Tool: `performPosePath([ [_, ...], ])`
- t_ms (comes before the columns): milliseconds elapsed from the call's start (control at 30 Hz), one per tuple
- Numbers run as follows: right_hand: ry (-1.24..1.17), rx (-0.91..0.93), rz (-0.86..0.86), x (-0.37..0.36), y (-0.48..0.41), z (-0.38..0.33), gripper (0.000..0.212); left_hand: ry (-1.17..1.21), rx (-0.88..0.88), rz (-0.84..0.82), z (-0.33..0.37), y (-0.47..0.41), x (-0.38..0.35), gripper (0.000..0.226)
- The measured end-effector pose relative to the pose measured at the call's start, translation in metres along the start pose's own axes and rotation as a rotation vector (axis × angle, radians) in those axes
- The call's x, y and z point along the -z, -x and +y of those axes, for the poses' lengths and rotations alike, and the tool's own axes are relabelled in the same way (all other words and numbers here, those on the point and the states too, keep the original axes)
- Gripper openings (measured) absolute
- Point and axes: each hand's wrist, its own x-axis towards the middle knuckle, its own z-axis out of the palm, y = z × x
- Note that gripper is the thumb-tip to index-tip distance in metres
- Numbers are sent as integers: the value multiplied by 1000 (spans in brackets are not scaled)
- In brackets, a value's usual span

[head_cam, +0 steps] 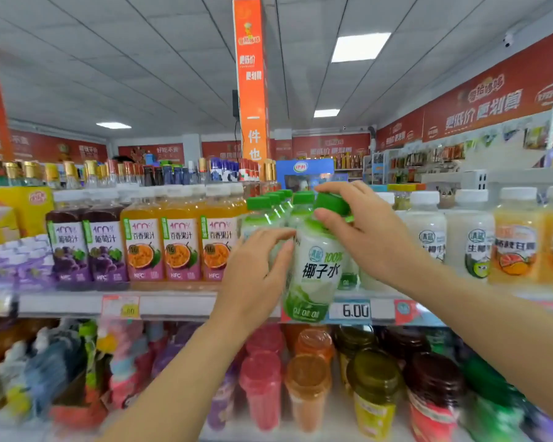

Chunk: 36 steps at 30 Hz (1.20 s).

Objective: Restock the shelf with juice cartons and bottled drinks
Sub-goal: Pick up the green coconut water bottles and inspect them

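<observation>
While it hangs slightly tilted just in front of the upper shelf's edge, the white-and-green plastic coconut-water bottle point(316, 266) looks full. It is likely fairly heavy, stiff at the neck, with a glossy sleeve that could slip.

Right hand point(371, 237) curls thumb and fingers over the green screw cap point(331, 202) — probably the firmest place to hold.

Left hand point(256, 272) lies nearly flat, fingers straight against the bottle's side — steadying, not gripping.

Behind: a file of matching green-capped bottles point(268, 208).

Below: white shelf rail point(179, 304) with a blue 6.00 price tag point(353, 311).

Left: orange passion-fruit juice bottles point(181, 247). Right: white-capped milky bottles point(470, 237).
</observation>
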Motion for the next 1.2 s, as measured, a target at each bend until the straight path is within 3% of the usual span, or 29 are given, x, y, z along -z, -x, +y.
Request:
performPosePath([
  [200,-211,-176,-154,-22,109,26,31,510,335,-177,13,119,-50,33],
  [367,-196,-439,-234,-49,180,51,29,649,593,-443,5,203,-82,50],
  [567,-368,-756,-243,-77,235,76,20,802,859,-445,7,261,-99,42],
  [633,-598,-949,-286,-83,252,85,27,931,1039,-410,12,273,-103,37],
  [700,-924,-1105,-359,-86,274,92,49,1059,1206,-357,19,281,-108,38],
  [833,-1379,-1135,-369,-85,308,91,84,1232,1401,-367,26,284,-110,53],
  [933,-1440,-1142,-274,-81,320,89,94,1227,1438,-461,26,282,-111,56],
  [1033,-1344,-1183,-179,-77,321,89,86,1117,1383,-529,24,279,-116,44],
  [1100,-1219,-1231,-152,-75,321,88,79,1005,1302,-588,24,276,-117,33],
  [1200,-1008,-1290,-151,-76,319,84,82,855,1120,-684,23,273,-113,45],
])
